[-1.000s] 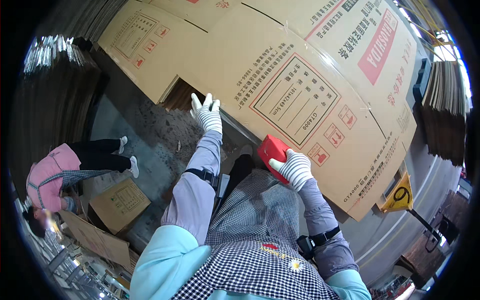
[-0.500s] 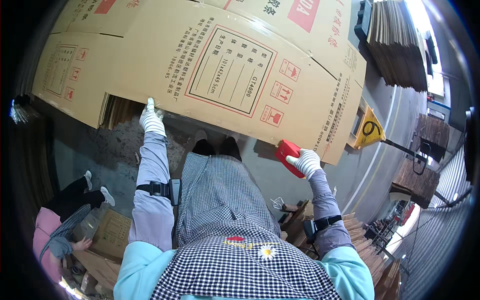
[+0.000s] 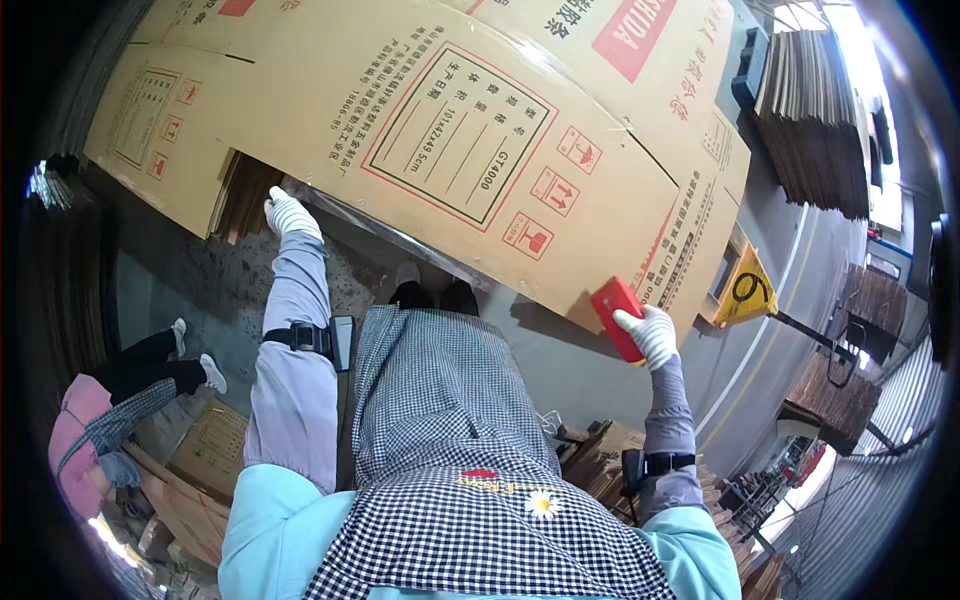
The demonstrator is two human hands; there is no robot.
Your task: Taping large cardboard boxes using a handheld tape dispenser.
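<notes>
A large flattened brown cardboard box [image 3: 420, 130] with red and black print stretches across the upper half of the view. My left hand [image 3: 290, 213], in a white glove, grips its lower edge near a stack of folded cardboard [image 3: 243, 197]. In a white glove too, my right hand [image 3: 650, 335] holds a flat red rectangular object [image 3: 617, 316] against the box's lower right edge. My feet [image 3: 433, 294] stand just below the box.
A person in pink and black [image 3: 110, 400] crouches at the lower left beside smaller cardboard boxes [image 3: 205, 450]. A yellow triangular sign [image 3: 748, 290] stands to the right. Stacks of flat cardboard [image 3: 815, 120] fill the upper right. Wooden pallets [image 3: 595, 465] lie by my right side.
My view has shifted, and the box now sits higher and wider in view. My right hand with the red object has moved along the box's edge to the right corner. My left hand stays on the edge.
</notes>
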